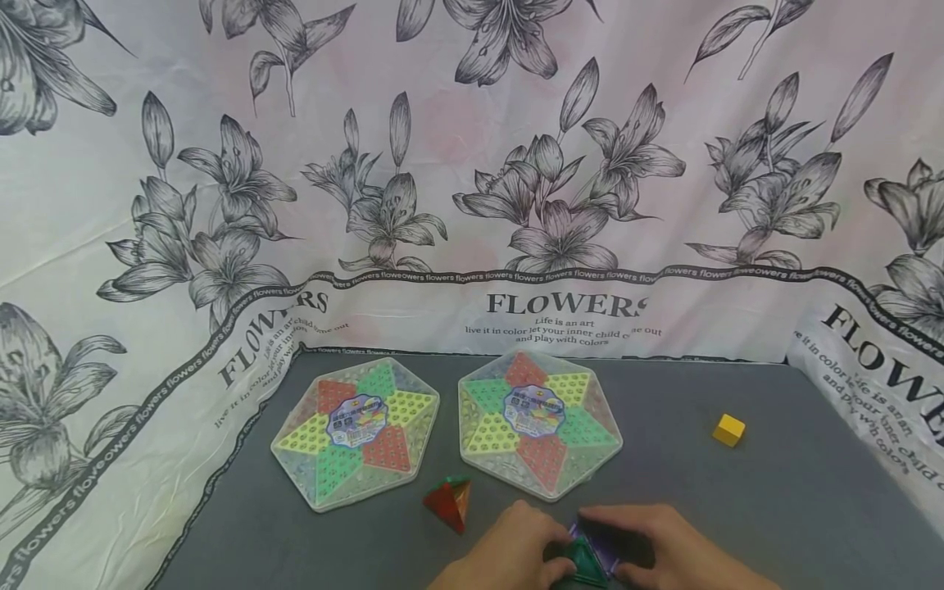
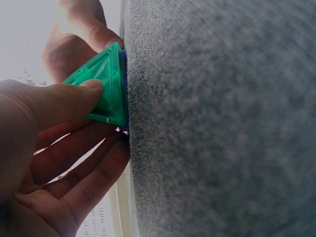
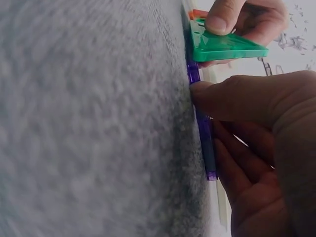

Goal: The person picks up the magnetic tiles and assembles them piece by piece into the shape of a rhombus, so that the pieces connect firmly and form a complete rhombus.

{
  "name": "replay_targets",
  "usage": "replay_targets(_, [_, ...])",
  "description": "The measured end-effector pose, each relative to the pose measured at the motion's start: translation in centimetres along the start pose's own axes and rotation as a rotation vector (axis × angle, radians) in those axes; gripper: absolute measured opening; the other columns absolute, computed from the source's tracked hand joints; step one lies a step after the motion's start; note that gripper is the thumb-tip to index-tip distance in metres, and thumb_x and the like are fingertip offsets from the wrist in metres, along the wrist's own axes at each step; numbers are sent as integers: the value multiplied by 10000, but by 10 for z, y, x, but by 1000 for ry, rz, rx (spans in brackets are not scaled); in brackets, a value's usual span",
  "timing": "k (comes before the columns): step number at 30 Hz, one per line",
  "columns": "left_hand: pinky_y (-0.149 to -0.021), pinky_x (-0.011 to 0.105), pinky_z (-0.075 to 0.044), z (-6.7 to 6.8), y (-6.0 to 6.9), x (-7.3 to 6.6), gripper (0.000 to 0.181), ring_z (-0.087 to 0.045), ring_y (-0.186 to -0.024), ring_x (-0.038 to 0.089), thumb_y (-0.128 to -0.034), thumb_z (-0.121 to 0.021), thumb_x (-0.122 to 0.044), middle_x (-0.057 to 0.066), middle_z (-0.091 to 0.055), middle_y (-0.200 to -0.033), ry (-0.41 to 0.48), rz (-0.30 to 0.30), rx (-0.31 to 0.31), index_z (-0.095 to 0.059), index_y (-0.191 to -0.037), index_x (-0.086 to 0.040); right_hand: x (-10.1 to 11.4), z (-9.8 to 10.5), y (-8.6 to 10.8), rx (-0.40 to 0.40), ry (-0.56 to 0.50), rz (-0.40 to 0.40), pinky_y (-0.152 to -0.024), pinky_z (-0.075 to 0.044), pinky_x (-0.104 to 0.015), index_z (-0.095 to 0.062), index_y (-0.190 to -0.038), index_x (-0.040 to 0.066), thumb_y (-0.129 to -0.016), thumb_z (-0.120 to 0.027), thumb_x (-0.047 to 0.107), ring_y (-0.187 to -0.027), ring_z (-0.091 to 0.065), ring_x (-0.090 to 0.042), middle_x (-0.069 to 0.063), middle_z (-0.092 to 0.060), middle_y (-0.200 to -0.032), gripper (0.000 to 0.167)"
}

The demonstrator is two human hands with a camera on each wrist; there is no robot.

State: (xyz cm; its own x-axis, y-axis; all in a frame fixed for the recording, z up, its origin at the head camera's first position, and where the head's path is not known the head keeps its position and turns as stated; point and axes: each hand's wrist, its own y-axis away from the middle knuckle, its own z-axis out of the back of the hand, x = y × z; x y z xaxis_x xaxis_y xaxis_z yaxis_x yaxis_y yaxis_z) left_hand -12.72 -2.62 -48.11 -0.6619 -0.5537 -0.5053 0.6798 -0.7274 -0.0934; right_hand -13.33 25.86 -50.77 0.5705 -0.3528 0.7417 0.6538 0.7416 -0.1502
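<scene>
My left hand [image 1: 512, 545] pinches a translucent green triangular tile [image 1: 587, 565] between thumb and fingers. In the left wrist view that green tile [image 2: 111, 86] stands tilted up, its lower edge against purple plastic by the tabletop. My right hand [image 1: 656, 537] grips a purple tile [image 1: 605, 551] that lies flat on the table. The right wrist view shows the thumb on one edge of the purple tile [image 3: 202, 123] and the fingers along the other. The two tiles meet between my hands; whether they are joined I cannot tell.
To the left stands a small red, orange and green pyramid-like piece [image 1: 448, 504]. Two clear hexagonal cases, a left one [image 1: 387, 449] and a right one [image 1: 542, 460], show coloured star patterns. A yellow cube [image 1: 728, 430] sits at the right. Flower-printed cloth [image 1: 413, 319] borders the grey table.
</scene>
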Motion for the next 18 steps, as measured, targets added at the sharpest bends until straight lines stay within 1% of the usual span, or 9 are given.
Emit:
replay_targets(7, [-745, 49, -486, 0, 0, 0, 175, -650, -862, -144, -960, -872, -264, -134, -830, -987, 0, 6, 7, -869, -1103, -162, -1, -1, 1, 9, -56, -6, -975, -575, -194, -589, -1569, 107, -990, -827, 242, -1180, -665, -42, -105, -713, -1469, 641])
replay_targets(10, [-755, 52, -490, 0, 0, 1, 186, -657, -873, -138, -957, -874, -268, -132, -831, -996, -9, 2, 7, -868, -1109, -162, -3, -1, 4, -26, 20, -2, -964, -581, -199, -593, -1564, 128, -974, -848, 285, -1215, -657, -33, -85, -713, -1462, 661])
replay_targets(12, [-755, 52, -488, 0, 0, 1, 185, -655, -870, -137, -957, -874, -271, -135, -829, -989, -19, -5, 5, -869, -1108, -163, -5, -1, 7, -75, 134, 14, -935, -593, -215, -624, -1532, 145, -944, -880, 318, -1214, -661, -34, -46, -730, -1418, 664])
replay_targets(14, [-758, 53, -486, 0, 0, 1, 181, -652, -867, -138, -958, -872, -276, -140, -827, -982, -30, -14, 5, -870, -1104, -168, -6, 0, 10, -119, 232, 21, -896, -604, -228, -662, -1484, 161, -917, -905, 333, -1180, -664, -32, 0, -743, -1351, 641])
replay_targets(17, [-759, 58, -481, 0, -1, 1, 172, -642, -861, -141, -960, -869, -284, -151, -820, -968, -43, -20, 6, -870, -1097, -179, -7, 1, 13, -159, 309, 47, -841, -611, -247, -712, -1406, 169, -911, -913, 313, -1107, -665, -29, 59, -744, -1253, 553])
replay_targets(18, [-758, 58, -478, 0, 0, 1, 169, -638, -857, -144, -960, -869, -283, -153, -820, -965, -43, -20, 6, -870, -1094, -181, -7, 2, 13, -164, 309, 58, -828, -611, -249, -722, -1389, 172, -916, -910, 297, -1087, -663, -25, 73, -743, -1233, 525])
